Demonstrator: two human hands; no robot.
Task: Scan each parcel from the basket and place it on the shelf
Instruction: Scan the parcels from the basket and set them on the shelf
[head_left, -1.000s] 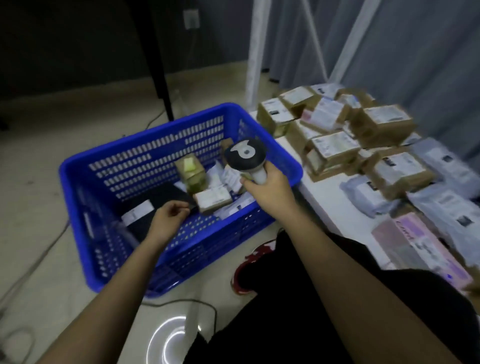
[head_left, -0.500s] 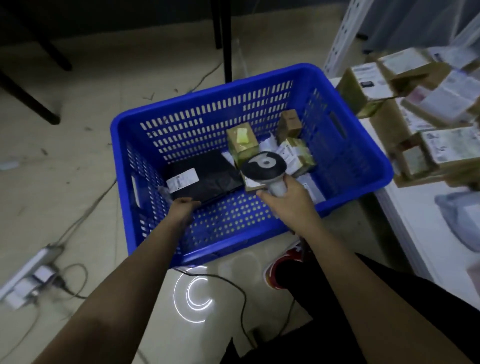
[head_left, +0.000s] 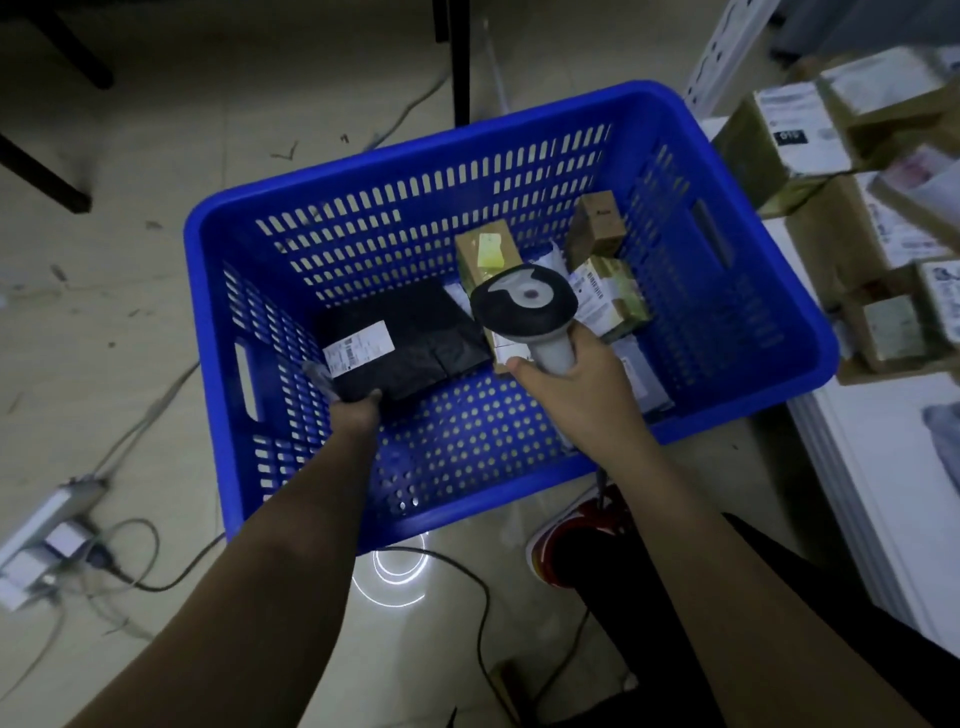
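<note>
A blue slotted basket (head_left: 769, 291) stands on the floor in front of me. Inside it lies a flat black parcel (head_left: 415, 338) with a white label, and my left hand (head_left: 356, 410) grips its near corner. My right hand (head_left: 576, 384) holds a handheld scanner (head_left: 524, 304) by its grey handle, its dark head above the basket's middle. Small cardboard boxes (head_left: 488, 249) and a labelled box (head_left: 608, 296) sit behind the scanner. At the right, a white shelf (head_left: 883, 467) carries stacked cardboard parcels (head_left: 795, 135).
A power strip (head_left: 47, 525) with plugs and cables lies on the floor at the left. A black cable (head_left: 467, 571) runs below the basket. Dark furniture legs (head_left: 457, 57) stand beyond the basket. A red shoe (head_left: 582, 540) shows near the shelf.
The view has swung down and left over the basket. My left hand has reached in and taken hold of the black parcel's corner. The scanner stays in my right hand.
</note>
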